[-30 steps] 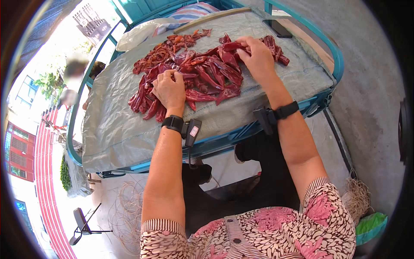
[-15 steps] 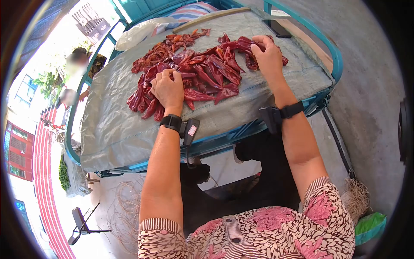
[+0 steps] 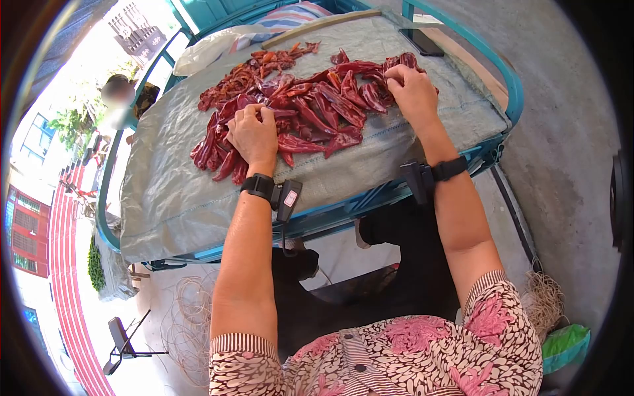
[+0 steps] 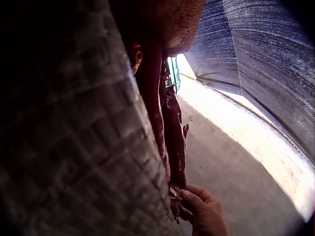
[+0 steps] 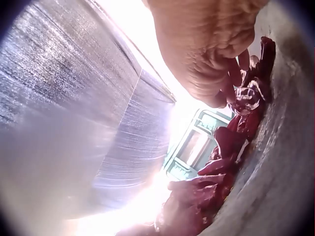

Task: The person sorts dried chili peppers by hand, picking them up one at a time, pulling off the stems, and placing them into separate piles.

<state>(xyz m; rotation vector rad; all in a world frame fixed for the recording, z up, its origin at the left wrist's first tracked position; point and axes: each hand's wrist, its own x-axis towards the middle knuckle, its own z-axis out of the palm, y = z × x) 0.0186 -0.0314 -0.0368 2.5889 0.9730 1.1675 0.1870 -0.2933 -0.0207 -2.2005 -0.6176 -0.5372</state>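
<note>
A heap of dried red chili peppers (image 3: 320, 109) lies across the grey woven sheet (image 3: 178, 191) on the cart bed. My left hand (image 3: 253, 136) stays at the heap's near left side, its fingers curled over chili peppers; the left wrist view has long dark red peppers (image 4: 173, 137) just under it. At the right end my right hand (image 3: 416, 98) grips chili peppers, thumb and fingers bent onto them. In the right wrist view, wrinkled peppers (image 5: 248, 98) sit right at its fingertips, partly hidden by the hand.
Smaller, broken chili pieces (image 3: 247, 79) lie behind the heap. A black phone (image 3: 421, 42) rests at the back right, and a wooden stick (image 3: 323, 28) along the back. Teal rails (image 3: 508, 79) bound the cart's sides. A white sack (image 3: 211, 49) stands at the back left.
My right hand has shifted right and slightly toward me, with chili peppers drawn to the heap's right end. The left hand has kept its place on the heap.
</note>
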